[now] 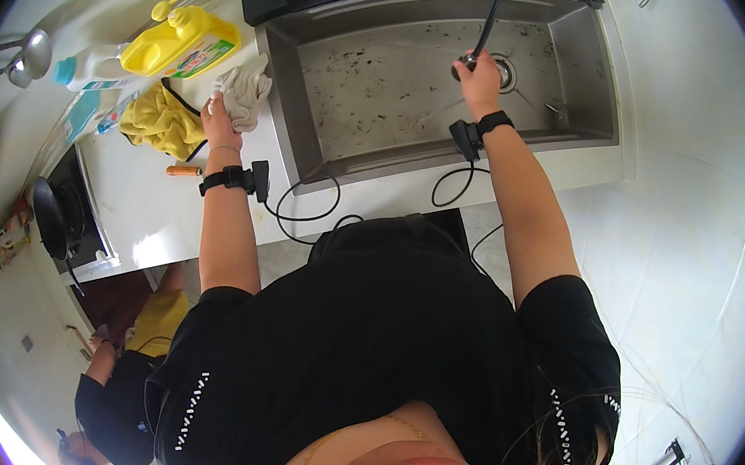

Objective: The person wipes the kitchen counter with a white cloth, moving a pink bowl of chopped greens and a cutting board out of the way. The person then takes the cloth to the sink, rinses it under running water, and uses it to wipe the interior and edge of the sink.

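My right hand (pixel 481 89) grips the dark spray head (pixel 463 67) of a pull-out tap over the sink. Its black hose (pixel 495 15) runs up from my fingers to the top of the view. Below lies the stainless steel sink (pixel 386 98), its floor scattered with dark green scraps, with the round drain (pixel 506 75) beside my right hand. On the counter left of the sink, my left hand (pixel 221 127) is closed on a crumpled off-white cloth (pixel 245 93). A yellow cloth with dark edging (pixel 163 118) lies just left of that hand.
A yellow detergent jug (pixel 184 46) and a white bottle with a teal cap (pixel 93 67) stand along the wall. A wooden handle (pixel 183 171) lies near my left wrist. Farther left is a black pan (pixel 54 219). Cables trail from both wrist straps. Another person (pixel 119 403) is behind at lower left.
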A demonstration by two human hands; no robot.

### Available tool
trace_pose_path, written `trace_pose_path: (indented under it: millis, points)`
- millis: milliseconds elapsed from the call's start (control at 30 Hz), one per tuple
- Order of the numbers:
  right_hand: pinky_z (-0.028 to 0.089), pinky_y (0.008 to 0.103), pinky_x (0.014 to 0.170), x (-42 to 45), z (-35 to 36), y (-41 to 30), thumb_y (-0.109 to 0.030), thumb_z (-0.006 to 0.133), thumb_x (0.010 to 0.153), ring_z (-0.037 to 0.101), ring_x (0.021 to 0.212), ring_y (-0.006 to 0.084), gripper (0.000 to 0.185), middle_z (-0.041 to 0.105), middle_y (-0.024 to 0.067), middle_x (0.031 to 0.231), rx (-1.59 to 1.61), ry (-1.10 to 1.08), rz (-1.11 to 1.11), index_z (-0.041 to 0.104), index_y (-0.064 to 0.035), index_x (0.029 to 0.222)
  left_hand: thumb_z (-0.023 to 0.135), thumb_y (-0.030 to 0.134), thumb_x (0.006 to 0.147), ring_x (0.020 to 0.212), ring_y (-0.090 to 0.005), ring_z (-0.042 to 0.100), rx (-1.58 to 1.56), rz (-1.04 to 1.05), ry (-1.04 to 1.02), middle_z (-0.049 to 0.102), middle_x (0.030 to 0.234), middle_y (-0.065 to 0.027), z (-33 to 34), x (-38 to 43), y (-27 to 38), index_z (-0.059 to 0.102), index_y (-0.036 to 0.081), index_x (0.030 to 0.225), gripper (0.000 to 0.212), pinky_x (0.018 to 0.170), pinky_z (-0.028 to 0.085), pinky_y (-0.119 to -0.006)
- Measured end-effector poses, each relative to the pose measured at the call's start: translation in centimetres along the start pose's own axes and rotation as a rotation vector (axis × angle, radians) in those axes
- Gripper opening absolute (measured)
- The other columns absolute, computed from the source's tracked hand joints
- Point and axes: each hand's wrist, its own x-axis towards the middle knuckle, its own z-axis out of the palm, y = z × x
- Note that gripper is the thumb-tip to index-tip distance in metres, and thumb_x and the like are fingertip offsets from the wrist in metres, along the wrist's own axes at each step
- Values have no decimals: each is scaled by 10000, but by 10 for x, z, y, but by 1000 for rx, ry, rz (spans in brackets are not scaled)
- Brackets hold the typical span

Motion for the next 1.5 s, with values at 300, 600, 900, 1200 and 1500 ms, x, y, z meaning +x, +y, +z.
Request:
trace_pose_path:
  millis: [300, 600, 900, 1200, 1500]
  points:
    - [496, 377, 701, 39, 59, -51, -249, 764, 667, 630, 753, 311, 374, 647, 134, 797, 374, 213, 132, 587, -39, 921, 627, 318, 813, 1177, -303, 418, 561, 312, 106, 371, 1328, -210, -18, -11, -11, 332, -29, 1325, 686, 964, 366, -361]
    - [480, 372, 639, 12, 104, -160, -252, 781, 655, 614, 712, 308, 397, 618, 140, 742, 644, -87, -17, 552, -11, 874, 667, 156, 742, 1201, -396, 365, 1022, 967, -12, 396, 1288, -242, 25, -80, -11, 412, -17, 1266, 608, 1022, 284, -452]
    - [458, 421, 699, -26, 59, -102, -153, 682, 746, 573, 810, 361, 326, 598, 179, 926, 459, -182, -85, 543, -20, 1009, 595, 333, 828, 1073, -346, 518, 972, 898, -607, 574, 1110, -193, 196, -138, -18, 541, 34, 1165, 454, 897, 425, -403]
    - [488, 282, 686, 28, 10, -3, -163, 582, 849, 604, 743, 168, 220, 640, 62, 836, 521, -587, -13, 581, -16, 1013, 468, 411, 895, 751, -367, 620, 1287, 506, -646, 641, 796, -181, 242, -105, -44, 603, 78, 1050, 392, 662, 496, -453]
    - [498, 254, 563, 191, -14, 54, -290, 553, 900, 624, 667, 158, 290, 645, 95, 821, 663, -229, 618, 565, -2, 930, 504, 361, 906, 695, -352, 619, 1055, 560, -607, 629, 764, -193, 248, -89, -56, 580, 6, 1072, 399, 621, 486, -436]
